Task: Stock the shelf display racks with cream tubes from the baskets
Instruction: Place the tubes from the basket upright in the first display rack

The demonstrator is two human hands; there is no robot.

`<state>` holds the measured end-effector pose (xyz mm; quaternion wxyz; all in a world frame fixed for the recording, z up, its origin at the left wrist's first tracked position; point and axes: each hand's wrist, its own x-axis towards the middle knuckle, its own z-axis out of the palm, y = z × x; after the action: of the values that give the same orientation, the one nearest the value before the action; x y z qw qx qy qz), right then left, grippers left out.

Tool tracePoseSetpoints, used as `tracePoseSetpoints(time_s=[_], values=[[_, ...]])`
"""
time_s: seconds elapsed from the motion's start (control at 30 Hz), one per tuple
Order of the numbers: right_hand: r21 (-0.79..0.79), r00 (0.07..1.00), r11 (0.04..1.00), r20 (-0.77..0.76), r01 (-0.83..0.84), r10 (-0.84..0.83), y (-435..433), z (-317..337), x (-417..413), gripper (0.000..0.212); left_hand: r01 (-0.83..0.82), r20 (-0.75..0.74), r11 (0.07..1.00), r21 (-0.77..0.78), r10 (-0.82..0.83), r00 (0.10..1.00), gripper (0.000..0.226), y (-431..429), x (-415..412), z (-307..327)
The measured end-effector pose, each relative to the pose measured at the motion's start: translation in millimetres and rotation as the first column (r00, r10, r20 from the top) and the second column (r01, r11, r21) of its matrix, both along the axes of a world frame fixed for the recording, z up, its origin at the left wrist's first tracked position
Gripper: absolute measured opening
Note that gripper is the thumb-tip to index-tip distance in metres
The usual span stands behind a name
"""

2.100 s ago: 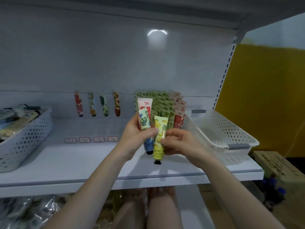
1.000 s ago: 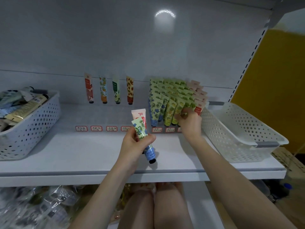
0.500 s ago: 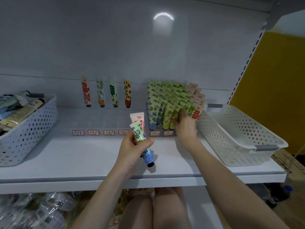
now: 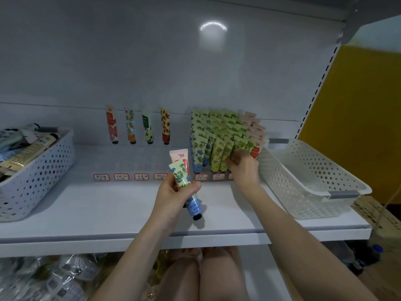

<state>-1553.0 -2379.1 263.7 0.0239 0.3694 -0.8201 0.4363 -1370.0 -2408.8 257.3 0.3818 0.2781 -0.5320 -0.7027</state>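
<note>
At far left on the white shelf (image 4: 97, 209), a grey perforated basket (image 4: 41, 174) heaped with assorted tubes (image 4: 26, 148). Further right, against the back panel, four lone tubes (image 4: 130, 127) standing cap down, well apart, with a row of red-edged labels (image 4: 121, 177) along the front strip below. Near centre, the left hand (image 4: 173, 196), curled around two cream tubes held above the shelf: a blue-flowered tube (image 4: 181, 174) in front, tilted, black cap pointing down and right, and a pink tube (image 4: 179, 155) just behind it, more upright. Just right of that, the racked tubes (image 4: 219, 135), packed in rows of blue-flowered, yellow, green and pink. At their front right corner, the right hand (image 4: 244, 168), fingers bent against the foot of the front green tubes; pinching or merely touching, impossible to tell. Beside it, a white perforated basket (image 4: 303, 192), then a yellow wall (image 4: 358, 116).
</note>
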Motion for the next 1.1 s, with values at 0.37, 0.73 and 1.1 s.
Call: tracePoseSetpoints(time_s=[0.37,0.73,1.1], values=[[-0.269,0.791,0.857,0.336,-0.44,0.512,59,20,60,0.012,0.008,-0.223,0.993,0.119,0.019,0.975,0.009,4,-5,22],[-0.314,0.755,0.829,0.352,-0.462,0.554,60,2,86,0.013,-0.007,-0.219,1.0,-0.012,0.004,0.976,0.032,3,0,20],[-0.176,0.733,0.843,0.425,-0.508,0.531,58,0,80,0.018,-0.14,-0.097,0.988,-0.068,0.134,0.986,0.008,-8,3,17]])
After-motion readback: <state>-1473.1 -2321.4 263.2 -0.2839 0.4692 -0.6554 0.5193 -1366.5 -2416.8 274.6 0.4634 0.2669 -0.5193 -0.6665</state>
